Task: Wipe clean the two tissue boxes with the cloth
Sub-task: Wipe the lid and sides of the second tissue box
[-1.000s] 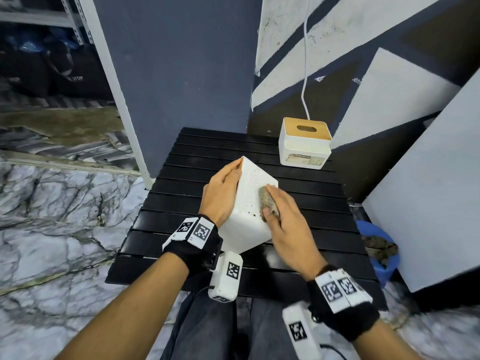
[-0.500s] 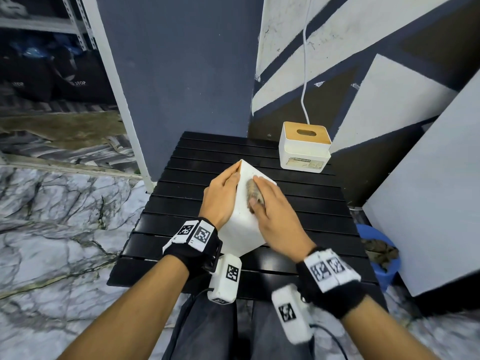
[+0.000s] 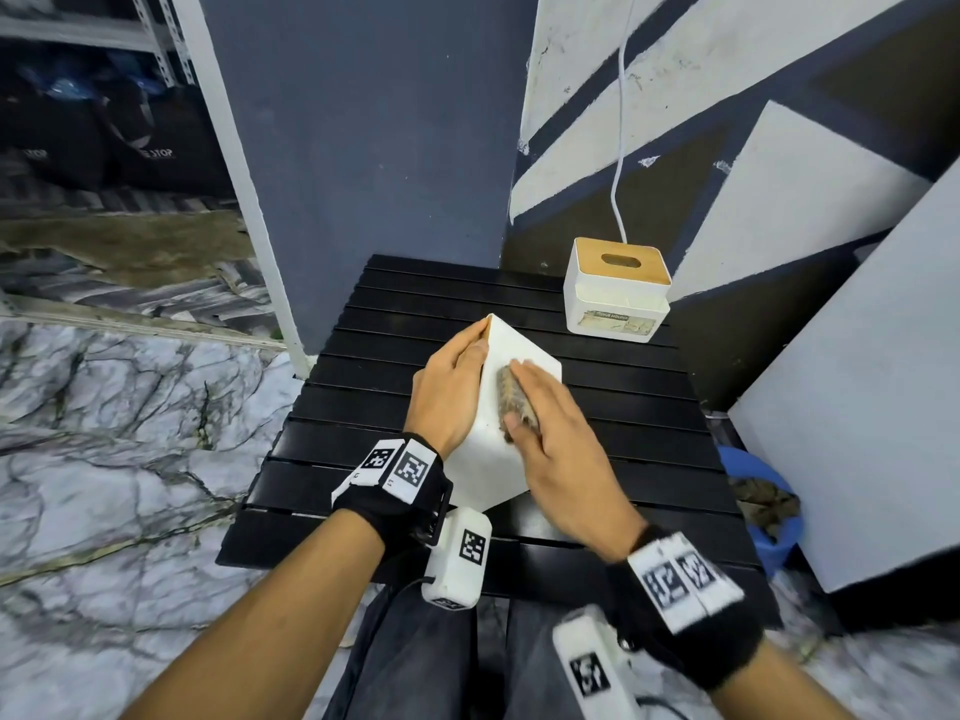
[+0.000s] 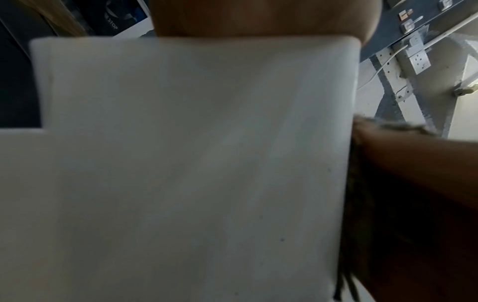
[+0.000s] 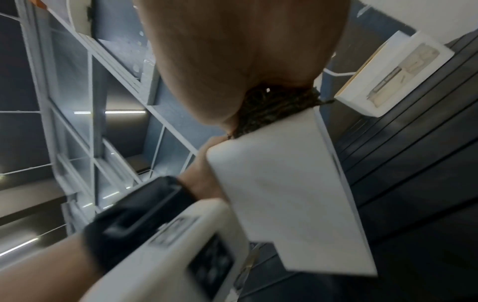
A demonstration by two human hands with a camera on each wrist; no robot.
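A plain white tissue box (image 3: pixel 488 470) stands tilted on the black slatted table (image 3: pixel 623 407). My left hand (image 3: pixel 449 392) lies flat against its left face, fingers pointing to the top corner. My right hand (image 3: pixel 545 433) presses a brownish cloth (image 3: pixel 511 402) onto the right face, the thumb pinching the cloth's near end. In the right wrist view the cloth (image 5: pixel 269 110) is bunched between the hand and the box (image 5: pixel 284 194). The left wrist view is filled by the box (image 4: pixel 194 163). A second white tissue box with a wooden lid (image 3: pixel 615 288) stands at the back right.
A white cable (image 3: pixel 618 148) hangs down the wall behind the second box. A large white board (image 3: pixel 857 407) leans at the table's right. A blue bucket (image 3: pixel 769 511) sits on the floor below it. A grey partition stands behind the table.
My right hand has slid the cloth leftward across the box's right face, from the right edge toward the ridge beside my left hand. The left hand and the box have held still.
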